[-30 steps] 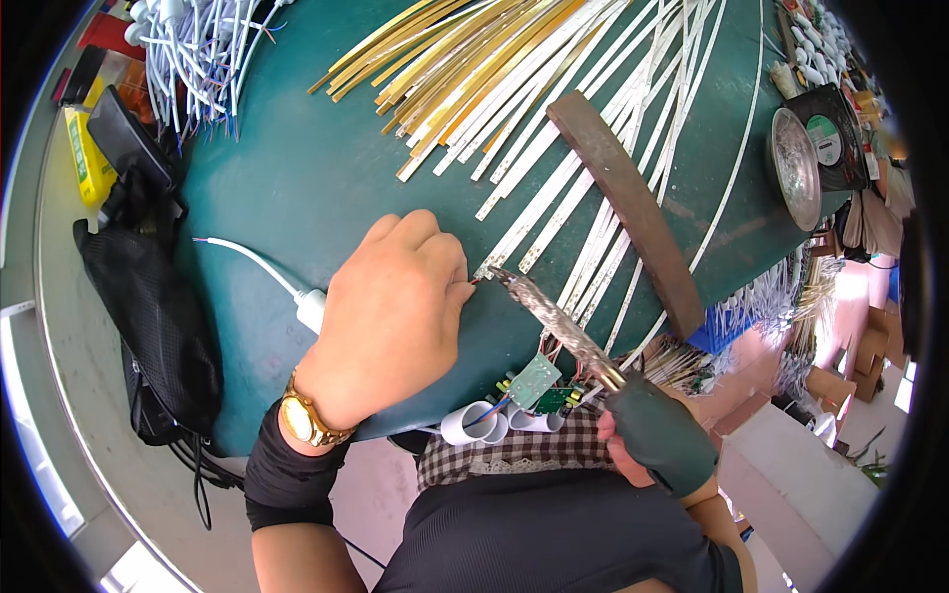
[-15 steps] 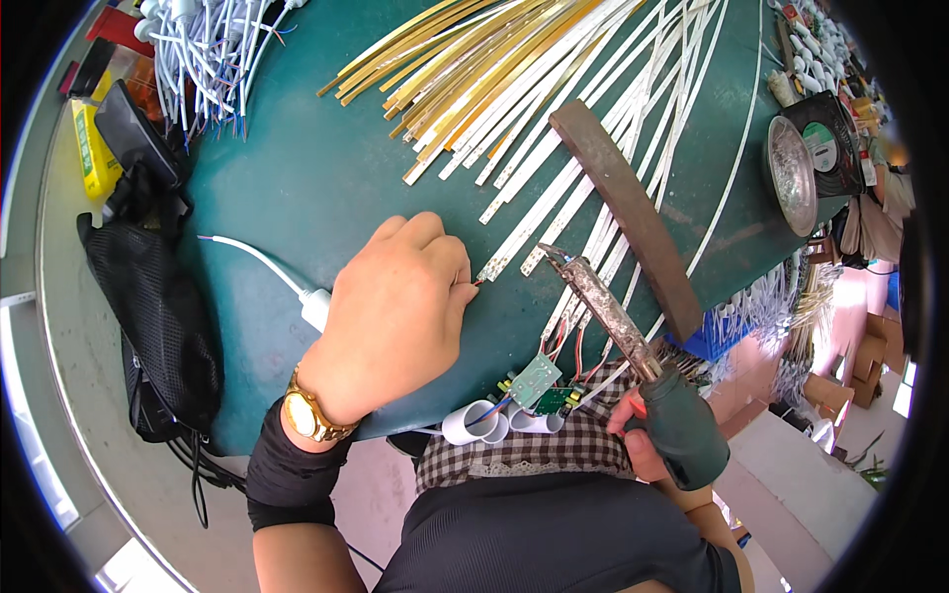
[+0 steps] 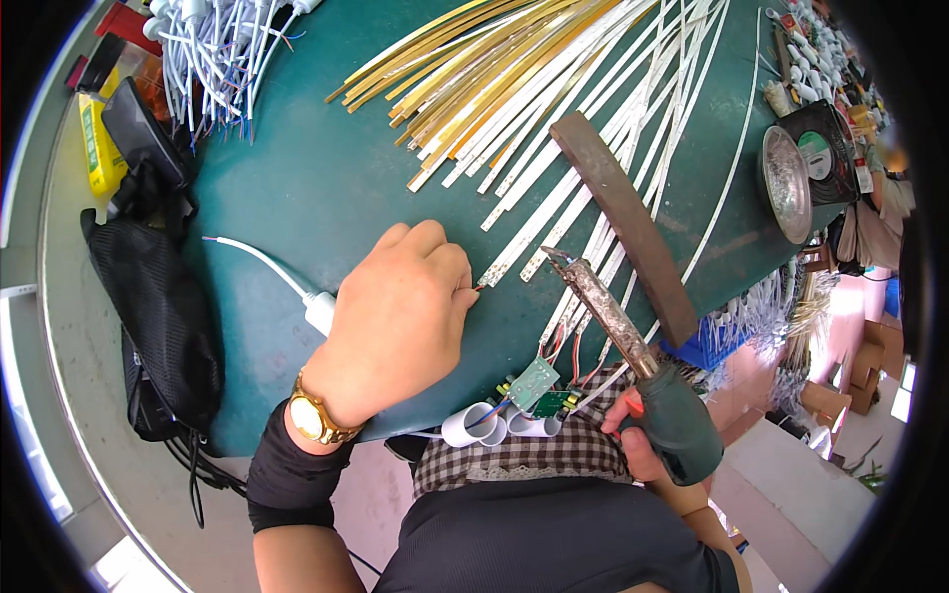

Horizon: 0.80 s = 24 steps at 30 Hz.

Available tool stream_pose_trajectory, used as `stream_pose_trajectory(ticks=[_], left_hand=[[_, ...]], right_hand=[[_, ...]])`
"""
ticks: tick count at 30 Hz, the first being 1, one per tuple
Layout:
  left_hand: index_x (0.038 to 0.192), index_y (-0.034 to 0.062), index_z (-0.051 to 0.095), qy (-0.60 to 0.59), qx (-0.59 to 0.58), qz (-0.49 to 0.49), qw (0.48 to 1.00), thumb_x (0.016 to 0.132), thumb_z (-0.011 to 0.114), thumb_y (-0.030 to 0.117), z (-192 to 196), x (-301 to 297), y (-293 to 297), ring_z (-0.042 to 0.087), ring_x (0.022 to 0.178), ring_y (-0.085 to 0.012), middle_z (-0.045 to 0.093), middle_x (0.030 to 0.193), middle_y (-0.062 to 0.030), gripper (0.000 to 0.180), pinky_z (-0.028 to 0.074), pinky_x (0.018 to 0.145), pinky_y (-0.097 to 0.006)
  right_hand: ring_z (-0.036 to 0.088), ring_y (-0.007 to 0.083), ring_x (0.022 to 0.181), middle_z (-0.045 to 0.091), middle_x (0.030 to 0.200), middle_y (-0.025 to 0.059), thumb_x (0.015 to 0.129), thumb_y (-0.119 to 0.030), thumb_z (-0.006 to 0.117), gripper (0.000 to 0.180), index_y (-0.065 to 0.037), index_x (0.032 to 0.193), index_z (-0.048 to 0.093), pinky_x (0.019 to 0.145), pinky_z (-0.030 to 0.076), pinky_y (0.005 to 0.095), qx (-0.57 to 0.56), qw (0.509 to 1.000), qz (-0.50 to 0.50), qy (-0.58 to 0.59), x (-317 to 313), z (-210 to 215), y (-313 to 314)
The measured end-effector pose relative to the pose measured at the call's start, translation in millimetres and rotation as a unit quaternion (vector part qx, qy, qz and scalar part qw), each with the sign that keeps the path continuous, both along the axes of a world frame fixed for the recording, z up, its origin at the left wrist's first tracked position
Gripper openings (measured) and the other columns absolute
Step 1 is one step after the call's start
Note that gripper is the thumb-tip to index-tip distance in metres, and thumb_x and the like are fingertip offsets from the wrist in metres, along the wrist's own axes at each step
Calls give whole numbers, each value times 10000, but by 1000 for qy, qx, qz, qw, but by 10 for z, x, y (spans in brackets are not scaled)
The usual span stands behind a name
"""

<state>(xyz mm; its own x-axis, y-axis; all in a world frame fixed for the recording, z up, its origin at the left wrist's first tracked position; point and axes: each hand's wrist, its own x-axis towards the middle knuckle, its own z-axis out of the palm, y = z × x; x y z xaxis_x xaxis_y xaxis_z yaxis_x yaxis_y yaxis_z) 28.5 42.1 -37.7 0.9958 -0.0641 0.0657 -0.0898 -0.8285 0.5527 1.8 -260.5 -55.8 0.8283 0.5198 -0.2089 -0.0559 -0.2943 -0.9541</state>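
My left hand [image 3: 400,306] rests over the green table with its fingers pinched on a thin wire [image 3: 478,288]; only a bit of red shows at the fingertips. The wire meets the near end of a white LED strip [image 3: 506,261]. A soldering iron [image 3: 680,420] with a dark green handle is gripped in my right hand [image 3: 636,437]. Its tip [image 3: 556,253] hangs by the neighbouring strip ends, a little right of my left fingertips. Two small green circuit boards [image 3: 535,383] with wires lie at the table's near edge, beside white plastic tubes [image 3: 467,425].
A brown bar [image 3: 628,227] lies across the strips. Further right are a metal bowl [image 3: 786,183] and a blue bin [image 3: 707,341]. On the left sit a white cable [image 3: 262,259], a black mesh bag [image 3: 158,316], a yellow package [image 3: 102,148] and a bundle of white cables [image 3: 213,64].
The view has shifted slightly. My left hand keeps its pinch at the strip end, and the soldering iron stays nearly where it was, its handle shifting slightly left.
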Motion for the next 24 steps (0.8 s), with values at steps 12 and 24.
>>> stream_pose_trajectory(ticks=[12, 24], left_hand=[[777, 41, 558, -9, 8, 6, 1000, 730, 672, 8, -23, -43, -29, 497, 740, -302, 517, 763, -102, 127, 417, 642, -383], [699, 43, 558, -31, -116, 67, 990, 682, 653, -22, -72, -53, -65, 480, 674, -220, 492, 685, -55, 116, 391, 584, -328]], right_hand=[[648, 173, 749, 639, 858, 77, 745, 2, 660, 296, -13, 1032, 591, 681, 542, 288, -25, 998, 39, -51, 56, 61, 51], [612, 205, 652, 612, 809, 137, 905, -149, 578, 351, -36, 1230, 517, 604, 486, 324, 22, 995, 31, -96, 102, 105, 158]])
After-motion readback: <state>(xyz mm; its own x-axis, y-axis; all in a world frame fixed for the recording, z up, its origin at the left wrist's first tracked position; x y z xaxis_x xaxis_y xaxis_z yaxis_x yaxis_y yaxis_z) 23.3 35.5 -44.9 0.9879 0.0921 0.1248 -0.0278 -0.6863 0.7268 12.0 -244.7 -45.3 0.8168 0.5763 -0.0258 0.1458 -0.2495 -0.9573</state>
